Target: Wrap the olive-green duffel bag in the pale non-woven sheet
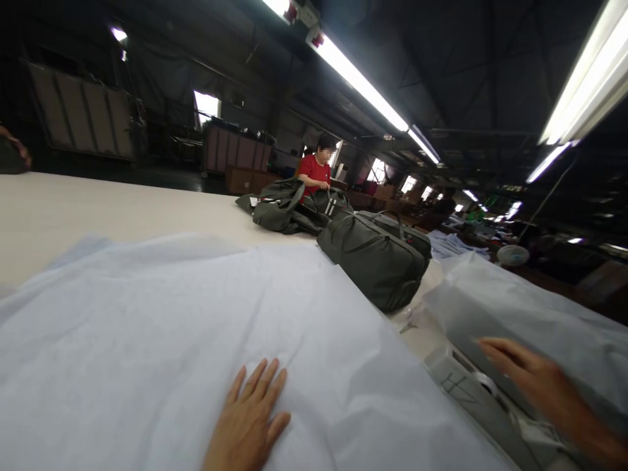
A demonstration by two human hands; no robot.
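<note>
A large white sheet (147, 327) of thin material covers the near part of the table. My left hand (250, 415) lies flat on it at the bottom middle, fingers spread, holding nothing. On the right, my right hand (534, 376) is blurred by motion, over a grey-white machine or case (471, 392) with dark marks on it. It is nearest to another translucent white sheet (530, 307); whether it touches that sheet or grips anything is too smeared to tell. Beyond the white sheet's far edge stands a dark green bag (377, 258).
More dark green bags (282, 206) lie farther back, where a person in a red shirt (316, 171) handles one. Another person's hand (17, 147) shows at the far left edge. The pale tabletop (122, 206) extends behind the sheet. A round whitish object (513, 255) stands at the right.
</note>
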